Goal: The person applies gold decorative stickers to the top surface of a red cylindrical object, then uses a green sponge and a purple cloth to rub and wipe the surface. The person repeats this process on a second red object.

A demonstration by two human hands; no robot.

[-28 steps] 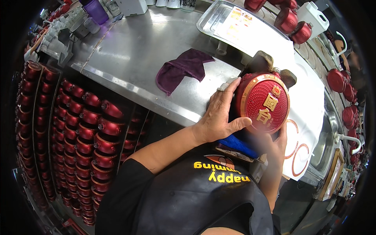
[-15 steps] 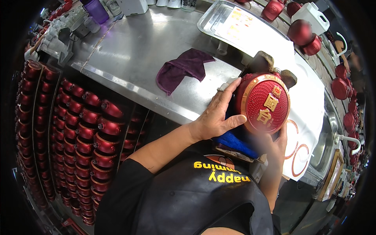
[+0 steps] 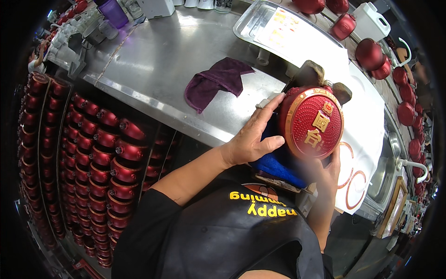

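A round, flat red bottle (image 3: 304, 125) with a gold rim band and raised gold characters leans against brown padded blocks (image 3: 312, 73). Below it lies a blue cloth (image 3: 274, 169). My left hand (image 3: 253, 139) holds the bottle's left side with its fingers stretched along the edge; the thumb stands off the front face. Something whitish is wrapped on or held at those fingers. My right hand (image 3: 325, 172) supports the lower right edge, partly smeared by a blurry spot. Between them the bottle is held face up, tilted toward me.
A purple cloth (image 3: 216, 83) lies on the steel table (image 3: 153, 56). Red-gold rings (image 3: 356, 188) rest on a white sheet (image 3: 367, 116) at right. Behind stands a metal tray (image 3: 248, 23). Stacked red bottles (image 3: 100, 172) fill racks at left; more bottles (image 3: 369, 53) line a conveyor.
My left thumb has lifted off the bottle's front face to its left edge. The bottle is almost still. Bottles on the conveyor at right have shifted along it.
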